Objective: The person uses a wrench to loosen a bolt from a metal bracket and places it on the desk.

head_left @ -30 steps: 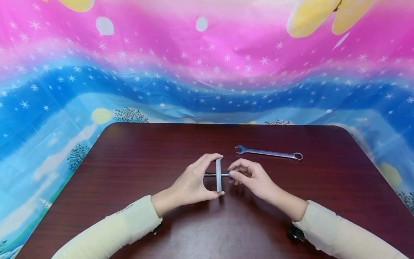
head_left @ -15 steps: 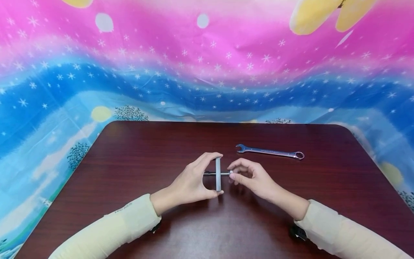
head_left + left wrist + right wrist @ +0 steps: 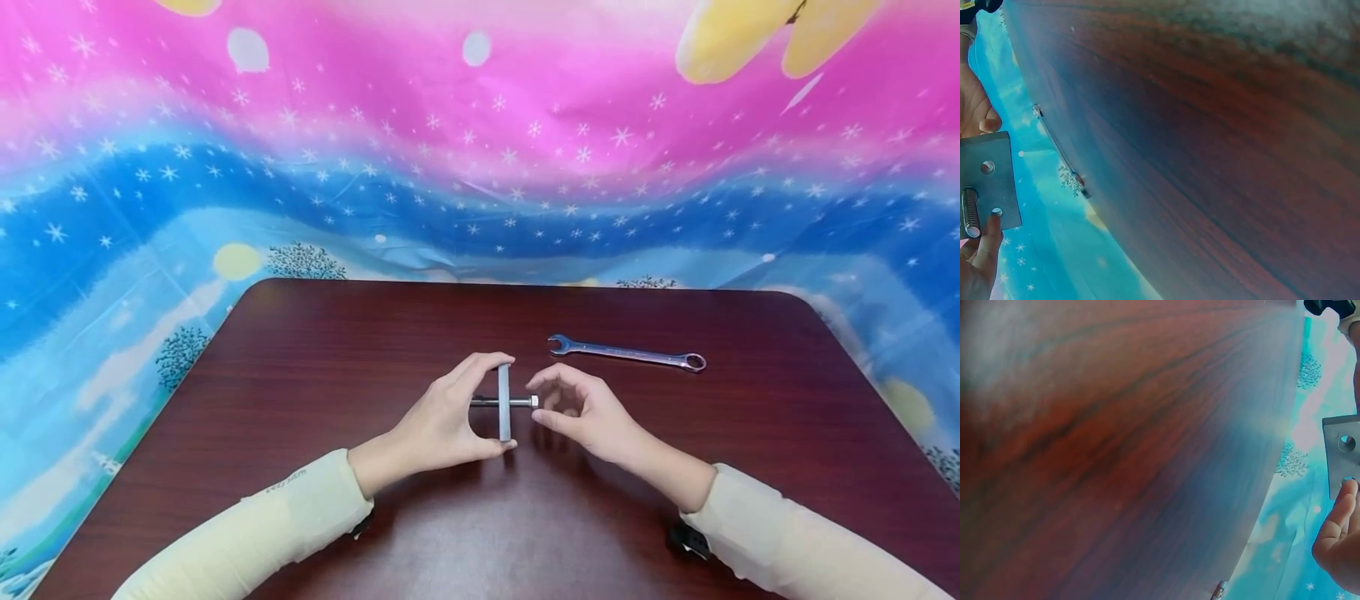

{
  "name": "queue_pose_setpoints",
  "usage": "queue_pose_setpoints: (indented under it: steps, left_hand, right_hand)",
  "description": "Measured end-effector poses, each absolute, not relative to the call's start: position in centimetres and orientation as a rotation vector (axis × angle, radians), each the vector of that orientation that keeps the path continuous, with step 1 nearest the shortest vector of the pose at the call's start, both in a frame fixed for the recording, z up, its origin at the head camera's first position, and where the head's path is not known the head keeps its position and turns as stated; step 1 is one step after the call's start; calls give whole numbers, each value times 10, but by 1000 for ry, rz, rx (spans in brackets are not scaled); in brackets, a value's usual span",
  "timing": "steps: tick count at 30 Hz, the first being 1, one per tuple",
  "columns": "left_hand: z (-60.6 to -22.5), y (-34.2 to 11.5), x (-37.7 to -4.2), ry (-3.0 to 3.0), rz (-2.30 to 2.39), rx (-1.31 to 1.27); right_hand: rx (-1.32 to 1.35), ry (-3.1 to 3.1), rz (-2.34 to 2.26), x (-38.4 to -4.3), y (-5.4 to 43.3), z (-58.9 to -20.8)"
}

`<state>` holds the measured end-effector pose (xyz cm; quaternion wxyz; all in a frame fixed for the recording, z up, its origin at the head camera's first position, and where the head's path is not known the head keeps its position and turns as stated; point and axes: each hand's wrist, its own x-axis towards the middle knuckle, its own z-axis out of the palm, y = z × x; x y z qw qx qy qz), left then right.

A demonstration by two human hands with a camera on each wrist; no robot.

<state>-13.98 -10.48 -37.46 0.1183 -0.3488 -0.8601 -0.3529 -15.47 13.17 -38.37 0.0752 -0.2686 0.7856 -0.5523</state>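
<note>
My left hand (image 3: pixel 438 417) grips a flat metal plate (image 3: pixel 505 417) by opposite edges, thumb at the near edge and fingers at the far one. A hex bolt (image 3: pixel 521 402) runs crosswise through the plate, its head on the right side. In the left wrist view the threaded end of the bolt (image 3: pixel 970 212) sticks out of the plate (image 3: pixel 1004 187), which has round holes. My right hand (image 3: pixel 592 408) is beside the bolt head, thumb and fingers spread around it with a gap. The right wrist view catches only part of the plate (image 3: pixel 1338 462) and right hand (image 3: pixel 1341 550).
A combination wrench (image 3: pixel 630 353) lies on the dark brown table (image 3: pixel 375 325), behind the right hand. A printed pink and blue cloth (image 3: pixel 420 167) hangs behind the table.
The right thumb and fingers have spread apart from the bolt head, which now shows fully. The left hand and plate have barely moved; the wrench lies as before.
</note>
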Motion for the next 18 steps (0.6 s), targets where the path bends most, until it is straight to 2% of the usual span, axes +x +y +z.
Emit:
queue_pose_setpoints:
  steps: [18]
  left_hand:
    - [-372,-104,-138,-2528,-1037,-1010]
  right_hand:
    - [-846,2368,-1657,-154,133,-383]
